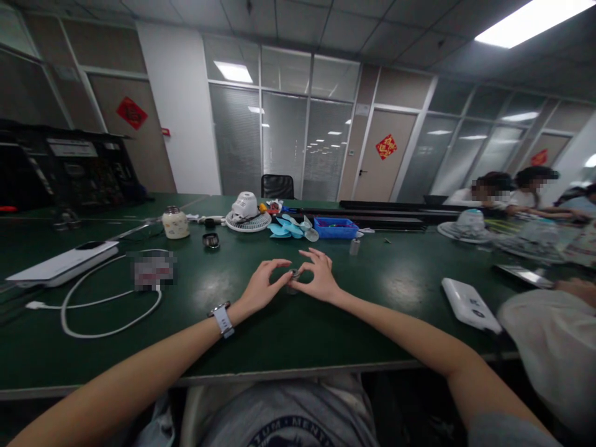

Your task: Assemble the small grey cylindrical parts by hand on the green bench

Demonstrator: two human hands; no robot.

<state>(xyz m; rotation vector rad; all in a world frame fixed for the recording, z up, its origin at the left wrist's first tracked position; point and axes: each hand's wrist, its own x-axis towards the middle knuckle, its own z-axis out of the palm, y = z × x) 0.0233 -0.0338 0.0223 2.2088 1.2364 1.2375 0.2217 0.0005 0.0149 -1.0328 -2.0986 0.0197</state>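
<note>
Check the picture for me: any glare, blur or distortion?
Head view: pale glare on the green tabletop, outside the left hand and right hand; head view, upper right: ceiling light washed out white; head view, left: door leans outward; head view, centre: small metal part soft, detail unreadable.

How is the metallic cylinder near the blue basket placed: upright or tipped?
Upright: the metallic cylinder stands on one end on the green table, sides vertical.
</note>
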